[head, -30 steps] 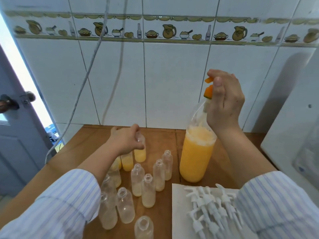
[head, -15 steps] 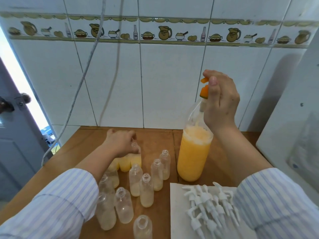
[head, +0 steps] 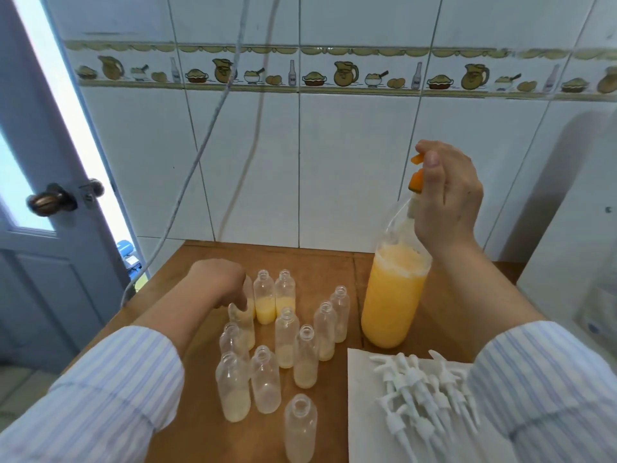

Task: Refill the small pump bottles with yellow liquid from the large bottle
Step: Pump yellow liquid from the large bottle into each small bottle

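Nearest me, white pump heads lie heaped on a white sheet at my right, and small open bottles stand clustered on the wooden table. Beyond them, my left hand hangs loosely curled over the far bottles, two of which hold yellow liquid; I can't tell if it touches one. Farther right, my right hand grips the orange cap of the upright large bottle.

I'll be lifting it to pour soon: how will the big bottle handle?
The big bottle looks more than half full, so probably heavy. Its clear thin wall may flex when squeezed. Tall and narrow, it could tip if pushed high.
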